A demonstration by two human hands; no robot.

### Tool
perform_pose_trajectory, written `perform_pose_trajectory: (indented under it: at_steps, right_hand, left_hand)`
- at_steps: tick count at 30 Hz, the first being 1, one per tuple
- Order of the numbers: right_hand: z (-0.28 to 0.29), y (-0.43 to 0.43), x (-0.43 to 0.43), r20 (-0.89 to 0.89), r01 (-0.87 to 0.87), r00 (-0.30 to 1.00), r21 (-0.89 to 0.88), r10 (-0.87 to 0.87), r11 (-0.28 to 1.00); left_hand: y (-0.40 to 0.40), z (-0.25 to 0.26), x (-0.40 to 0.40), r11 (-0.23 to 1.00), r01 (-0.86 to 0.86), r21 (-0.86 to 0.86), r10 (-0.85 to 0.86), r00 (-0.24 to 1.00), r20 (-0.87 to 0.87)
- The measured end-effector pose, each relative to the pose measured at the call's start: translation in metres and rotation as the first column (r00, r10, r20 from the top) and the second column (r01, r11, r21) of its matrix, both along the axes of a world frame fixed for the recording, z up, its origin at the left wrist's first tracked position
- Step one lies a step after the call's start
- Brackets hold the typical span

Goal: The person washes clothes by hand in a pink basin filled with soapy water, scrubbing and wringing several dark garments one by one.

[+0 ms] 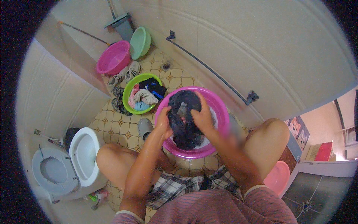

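Observation:
A dark wet garment (186,134) is bunched up over a magenta plastic basin (191,154) on the floor between my knees. My left hand (164,121) grips the garment's left side, thumb on top. On its right side my right hand (202,114) holds the cloth, with fingers over the upper edge. White suds (214,117) show along the basin's inner right wall. The lower part of the garment hangs into the basin, and its underside is hidden. A small lighter patch (183,110) shows in the middle of the cloth.
Beyond the basin stands a lime-green basin (125,98) of clothes (145,96). Farther off are sneakers (131,71), another magenta basin (114,57), a pale green basin (139,43) and a dustpan (123,26). A toilet (85,156) is at left; a wall rail (208,65) runs at right.

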State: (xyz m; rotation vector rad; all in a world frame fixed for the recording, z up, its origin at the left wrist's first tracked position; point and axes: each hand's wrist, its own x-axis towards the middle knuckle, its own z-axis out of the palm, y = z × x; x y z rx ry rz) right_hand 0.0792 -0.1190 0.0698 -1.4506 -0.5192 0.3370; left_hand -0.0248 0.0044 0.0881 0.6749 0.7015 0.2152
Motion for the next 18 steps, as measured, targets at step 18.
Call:
perform_pose_trajectory:
  at_steps: [18]
  right_hand:
    - [0.004, -0.003, -0.042, 0.515, 0.035, 0.847, -0.304, 0.133, 0.952]
  left_hand:
    - [-0.012, -0.022, 0.013, 0.991, 0.108, -0.073, -0.124, 0.951, -0.285]
